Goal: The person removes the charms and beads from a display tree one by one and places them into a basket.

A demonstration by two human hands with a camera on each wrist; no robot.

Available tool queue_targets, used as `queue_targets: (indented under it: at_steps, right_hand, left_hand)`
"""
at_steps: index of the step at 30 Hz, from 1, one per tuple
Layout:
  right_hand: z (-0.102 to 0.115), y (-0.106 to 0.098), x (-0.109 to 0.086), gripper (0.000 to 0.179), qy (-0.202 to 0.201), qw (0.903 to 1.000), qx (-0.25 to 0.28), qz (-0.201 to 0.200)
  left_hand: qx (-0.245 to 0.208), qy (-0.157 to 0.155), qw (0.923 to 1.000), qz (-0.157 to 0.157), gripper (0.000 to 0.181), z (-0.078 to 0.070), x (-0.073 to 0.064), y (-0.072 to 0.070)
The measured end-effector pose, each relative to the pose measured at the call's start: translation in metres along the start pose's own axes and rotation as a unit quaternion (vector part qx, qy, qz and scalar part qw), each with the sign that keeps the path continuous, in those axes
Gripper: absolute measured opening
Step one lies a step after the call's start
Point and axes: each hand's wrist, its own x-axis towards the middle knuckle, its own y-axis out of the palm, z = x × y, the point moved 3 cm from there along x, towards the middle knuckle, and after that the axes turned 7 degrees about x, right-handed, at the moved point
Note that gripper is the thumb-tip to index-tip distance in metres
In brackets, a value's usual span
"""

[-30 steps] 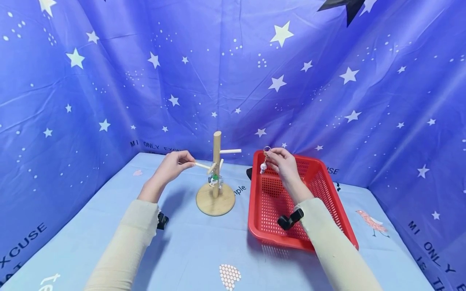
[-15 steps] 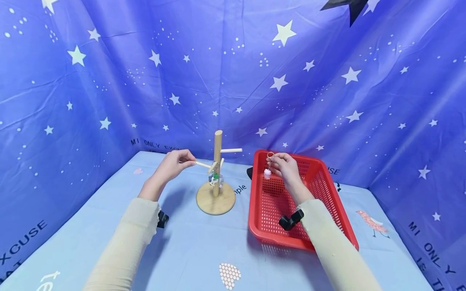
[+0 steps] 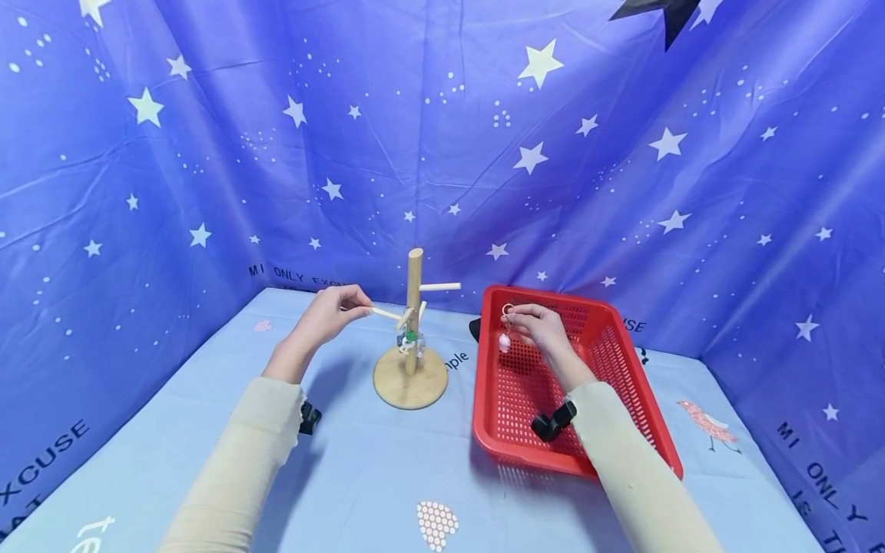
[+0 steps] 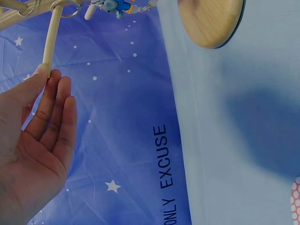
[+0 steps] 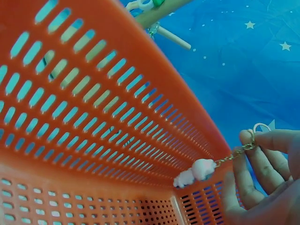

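Note:
My left hand pinches the tip of a thin peg on a wooden stand between thumb and fingertips. Keychains with blue, green and clear charms hang low on the stand; the left wrist view shows a small blue figure next to a metal ring around the peg. Over the red basket, my right hand holds a keychain by its gold ring and chain between thumb and fingers. Its pinkish-white charm dangles below the fingers, inside the basket's outline.
The stand's round base rests on a light blue cloth left of the basket. Another peg juts right from the post. Behind the table hangs a blue star-patterned curtain. A black object shows behind the basket's left rim.
My right hand has lowered slightly with the keychain, and the charm has swung and turned. The left hand keeps its pinch on the peg.

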Motion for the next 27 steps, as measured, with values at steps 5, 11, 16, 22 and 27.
queue_targets:
  at_steps: [5,11,16,22,27]
  right_hand:
    - [-0.003,0.0,0.0,0.029,0.018,0.9993,-0.019,0.026]
    - [-0.007,-0.001,0.001,0.025,0.047,0.9968,-0.049,0.041]
    - [-0.013,-0.004,0.002,0.024,0.063,0.9932,-0.088,0.044]
    - [-0.018,-0.007,0.008,0.024,0.07,0.9905,-0.11,0.045]
    - [-0.018,-0.012,0.012,0.03,0.073,0.9884,-0.126,0.043]
  left_hand:
    - [0.001,-0.002,1.0,0.0,0.006,0.001,0.0,0.0]
    - [0.003,-0.006,1.0,0.002,0.006,0.001,-0.001,0.0]
    - [-0.004,-0.011,0.9999,0.005,0.006,0.002,0.0,0.001]
    - [-0.002,-0.007,1.0,0.002,0.006,0.002,-0.001,0.001]
    - [-0.004,-0.002,1.0,0.001,0.005,0.002,0.0,0.001]
